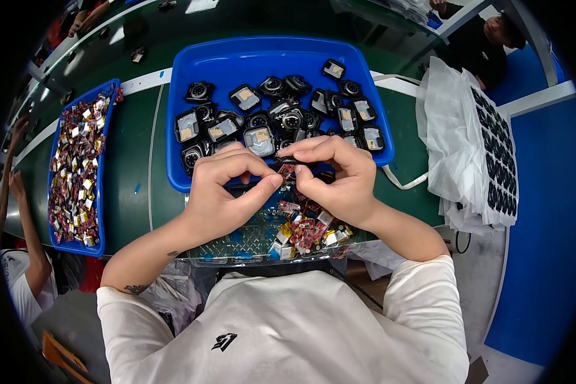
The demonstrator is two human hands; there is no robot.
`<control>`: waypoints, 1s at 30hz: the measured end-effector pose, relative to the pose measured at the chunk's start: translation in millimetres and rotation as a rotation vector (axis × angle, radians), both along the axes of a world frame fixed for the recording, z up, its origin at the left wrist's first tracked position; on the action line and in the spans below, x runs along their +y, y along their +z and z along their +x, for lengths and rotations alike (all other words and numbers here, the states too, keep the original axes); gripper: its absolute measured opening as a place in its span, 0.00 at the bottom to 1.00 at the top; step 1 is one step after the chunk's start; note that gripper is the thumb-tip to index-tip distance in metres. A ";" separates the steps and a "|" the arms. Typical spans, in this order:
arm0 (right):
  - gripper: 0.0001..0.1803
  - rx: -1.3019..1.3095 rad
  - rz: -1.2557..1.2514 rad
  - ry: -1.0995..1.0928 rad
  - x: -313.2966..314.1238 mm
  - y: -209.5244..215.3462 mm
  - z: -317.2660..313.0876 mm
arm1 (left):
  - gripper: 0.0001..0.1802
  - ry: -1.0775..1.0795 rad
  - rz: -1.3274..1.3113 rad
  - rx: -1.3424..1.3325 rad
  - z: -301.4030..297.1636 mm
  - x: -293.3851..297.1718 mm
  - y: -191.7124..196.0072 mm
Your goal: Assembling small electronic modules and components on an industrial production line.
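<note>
My left hand [227, 184] pinches the edge of a small red circuit board [287, 171] between thumb and index finger. My right hand [340, 179] is closed round a black watch case [292, 160], its thumb close to the board. The two hands meet over the front rim of a blue bin [262, 43], and the fingers partly hide the case. Inside the bin lie several black watch cases [244, 98], some showing a grey inner face. Below my hands, a clear plastic tray [221, 242] bears red circuit boards [310, 232] with small white and yellow batteries attached.
At the left stands a long blue bin [102, 238] heaped with red boards and batteries. White sheeting [451, 128] and a stack of black parts [498, 160] lie at the right. Other people's arms [25, 211] are at the far left; another person [483, 48] is at the upper right.
</note>
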State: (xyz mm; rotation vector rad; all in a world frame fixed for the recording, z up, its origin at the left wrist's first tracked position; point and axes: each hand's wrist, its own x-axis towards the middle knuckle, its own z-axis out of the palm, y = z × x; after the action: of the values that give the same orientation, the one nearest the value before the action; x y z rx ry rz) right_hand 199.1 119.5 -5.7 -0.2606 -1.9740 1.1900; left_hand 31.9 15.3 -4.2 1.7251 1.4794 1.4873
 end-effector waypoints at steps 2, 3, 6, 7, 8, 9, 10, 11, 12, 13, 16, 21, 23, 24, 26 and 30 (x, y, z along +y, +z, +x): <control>0.08 0.059 -0.009 -0.008 1.2 -3.2 -1.2 | 0.03 -0.005 -0.015 -0.012 -0.1 0.8 -0.1; 0.08 0.061 -0.002 -0.009 1.3 -0.4 -0.5 | 0.03 0.004 -0.041 -0.053 -0.2 1.3 0.7; 0.13 0.052 -0.095 0.091 -1.9 3.9 1.2 | 0.04 0.032 -0.056 -0.099 -0.2 -3.4 0.4; 0.13 0.068 -0.103 0.116 -2.4 4.0 1.0 | 0.04 0.036 -0.047 -0.108 -0.8 -3.6 0.6; 0.13 0.062 -0.165 0.109 -2.6 3.5 1.4 | 0.04 0.056 -0.058 -0.153 1.0 -2.9 2.2; 0.12 0.057 -0.225 0.103 -3.8 2.5 2.2 | 0.07 0.058 -0.072 -0.157 1.9 -3.9 0.8; 0.11 0.041 -0.204 0.117 -2.7 2.9 2.7 | 0.10 0.071 -0.099 -0.283 3.7 -4.5 -1.2; 0.11 -0.006 -0.229 0.102 -4.6 2.8 4.8 | 0.12 0.084 -0.128 -0.412 6.1 -5.4 -2.4; 0.11 -0.002 -0.247 0.079 -6.3 2.2 4.6 | 0.16 0.081 -0.128 -0.442 6.8 -4.1 -1.1; 0.11 0.001 -0.269 0.058 -5.7 4.5 1.2 | 0.16 0.079 -0.121 -0.429 5.9 -3.9 -0.5; 0.14 -0.180 -0.215 0.086 19.8 28.3 -7.4 | 0.17 0.061 -0.120 -0.280 2.2 -4.5 -1.6; 0.11 -0.067 -0.141 -0.114 101.5 52.5 -68.4 | 0.10 0.042 -0.064 -0.185 1.2 -5.6 4.3; 0.12 -0.052 -0.256 -0.245 141.2 57.7 -99.5 | 0.08 -0.026 -0.171 -0.232 1.3 -8.2 8.5; 0.12 -0.060 -0.346 -0.276 165.3 51.7 -116.2 | 0.07 -0.028 -0.189 -0.228 -1.5 -2.7 8.4; 0.11 -0.295 -0.255 -0.428 204.5 38.1 -137.9 | 0.07 -0.024 -0.154 -0.201 0.8 -3.4 7.6; 0.10 -0.666 -0.264 -0.590 247.7 8.4 -151.7 | 0.07 -0.033 -0.129 -0.152 3.2 -4.5 6.8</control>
State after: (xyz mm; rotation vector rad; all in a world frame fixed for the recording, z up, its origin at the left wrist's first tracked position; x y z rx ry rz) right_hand 47.4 367.2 2.7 -1.4219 -2.0299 1.0274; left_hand 35.1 10.9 2.6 1.5188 1.4285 1.4388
